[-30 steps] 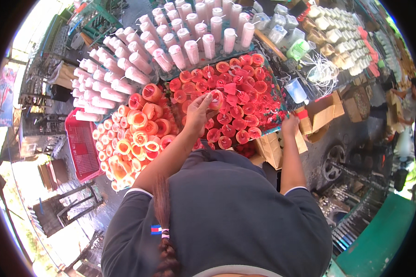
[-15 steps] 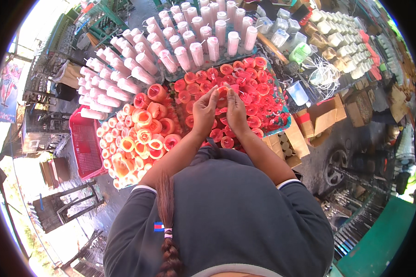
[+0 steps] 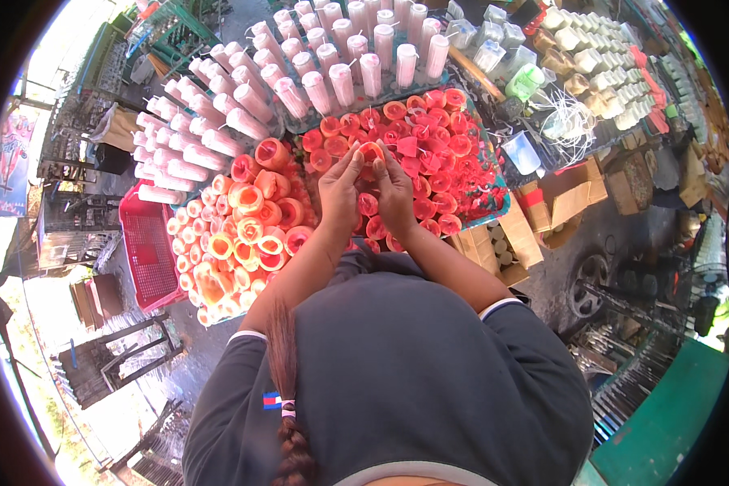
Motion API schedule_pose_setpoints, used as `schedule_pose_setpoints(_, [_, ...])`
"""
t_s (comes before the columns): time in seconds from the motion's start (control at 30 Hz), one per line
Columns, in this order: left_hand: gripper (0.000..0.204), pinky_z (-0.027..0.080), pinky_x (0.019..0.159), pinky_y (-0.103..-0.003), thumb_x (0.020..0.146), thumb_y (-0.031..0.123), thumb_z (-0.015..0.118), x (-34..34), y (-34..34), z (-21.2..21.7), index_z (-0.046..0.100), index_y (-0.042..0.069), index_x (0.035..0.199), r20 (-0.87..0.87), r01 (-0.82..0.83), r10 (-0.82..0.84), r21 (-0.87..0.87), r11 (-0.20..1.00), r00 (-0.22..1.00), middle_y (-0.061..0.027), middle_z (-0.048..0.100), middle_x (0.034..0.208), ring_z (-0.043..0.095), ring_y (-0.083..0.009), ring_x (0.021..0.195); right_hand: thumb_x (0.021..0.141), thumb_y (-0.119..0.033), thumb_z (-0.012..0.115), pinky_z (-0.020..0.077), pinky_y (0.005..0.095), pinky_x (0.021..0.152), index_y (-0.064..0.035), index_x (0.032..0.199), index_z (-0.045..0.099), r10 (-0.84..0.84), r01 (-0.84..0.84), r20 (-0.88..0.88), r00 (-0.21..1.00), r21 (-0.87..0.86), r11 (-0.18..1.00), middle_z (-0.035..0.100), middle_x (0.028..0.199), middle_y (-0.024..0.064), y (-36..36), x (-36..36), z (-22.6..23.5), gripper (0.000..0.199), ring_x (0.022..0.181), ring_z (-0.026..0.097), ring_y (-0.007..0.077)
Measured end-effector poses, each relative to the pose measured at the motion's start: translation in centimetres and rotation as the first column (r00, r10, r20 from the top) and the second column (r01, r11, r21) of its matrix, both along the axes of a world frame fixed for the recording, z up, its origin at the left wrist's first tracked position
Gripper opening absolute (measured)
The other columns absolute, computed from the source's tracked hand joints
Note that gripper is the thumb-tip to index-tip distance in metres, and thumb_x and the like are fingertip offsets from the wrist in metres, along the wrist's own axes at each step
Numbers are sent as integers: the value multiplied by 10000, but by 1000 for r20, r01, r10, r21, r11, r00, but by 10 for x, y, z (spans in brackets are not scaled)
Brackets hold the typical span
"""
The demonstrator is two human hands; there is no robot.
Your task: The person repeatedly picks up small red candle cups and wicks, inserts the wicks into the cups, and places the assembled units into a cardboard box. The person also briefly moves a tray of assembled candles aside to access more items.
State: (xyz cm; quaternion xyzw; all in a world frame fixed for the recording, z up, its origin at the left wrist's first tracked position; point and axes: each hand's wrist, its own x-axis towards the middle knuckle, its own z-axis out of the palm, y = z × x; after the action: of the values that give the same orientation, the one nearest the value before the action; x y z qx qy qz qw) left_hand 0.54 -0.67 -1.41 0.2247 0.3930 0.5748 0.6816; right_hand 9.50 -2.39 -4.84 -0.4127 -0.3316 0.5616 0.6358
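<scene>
Between my two hands I hold a small red wax cup (image 3: 371, 150) by its sides, its rounded rim facing up. My left hand (image 3: 340, 193) grips it with thumb and fingers from the left. Closed on its other side is my right hand (image 3: 394, 194). Both hover over a tray of red wax cups (image 3: 441, 182), some with pale wicks showing, and red wax bits lie at its right end. Left of the tray, orange hollow wax cups (image 3: 247, 235) are heaped close together; several larger red-orange ones lie toward the back of that heap.
Behind the trays stand rows of pale pink pillar candles (image 3: 316, 85) with wicks. A red plastic basket (image 3: 147, 251) is at the left. To the right are a tangle of white string (image 3: 571, 121), clear and green plastic containers (image 3: 526, 81), white moulded blocks (image 3: 599, 61) and open cardboard boxes (image 3: 567, 198).
Both hands, with the red wax cup between them, have shifted slightly left and nearer to me. The grip stays two-handed.
</scene>
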Motion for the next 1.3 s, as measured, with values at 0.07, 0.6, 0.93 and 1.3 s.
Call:
schedule_pose_setpoints(0.07, [314,531,658,-238,906,145,583,1,0,0,569,-19,1174,-28,-15,16,24,1000,999,-77,657,978,629,-123,791,975,-236,458,496,229,690,-49,1332,438,29,-30,-71,997,-17,999,610,989,45,-1,2,4,404,806,592,89])
schedule_pose_setpoints(0.6, [382,511,730,-219,899,152,602,-6,6,-20,524,-40,1220,-189,75,-66,44,996,980,-66,649,993,611,-98,847,939,-282,535,490,204,661,-51,1266,506,228,-212,64,972,-198,957,626,1010,24,10,17,10,401,856,590,64])
schedule_pose_setpoints(0.93, [289,476,778,-214,928,117,544,-2,9,-22,566,-35,1173,-305,33,28,192,981,952,-63,642,1011,594,-90,856,939,-243,533,506,281,806,-56,1272,514,164,-168,-76,984,-61,984,624,1023,24,20,24,-4,382,875,605,109])
schedule_pose_setpoints(1.3, [298,527,819,-368,987,228,368,-6,27,-52,494,-33,1058,154,-174,228,-300,938,962,-140,596,998,616,-240,891,904,-173,559,486,334,694,-9,1036,647,-285,-88,765,578,406,910,657,846,166,15,22,7,228,783,638,275])
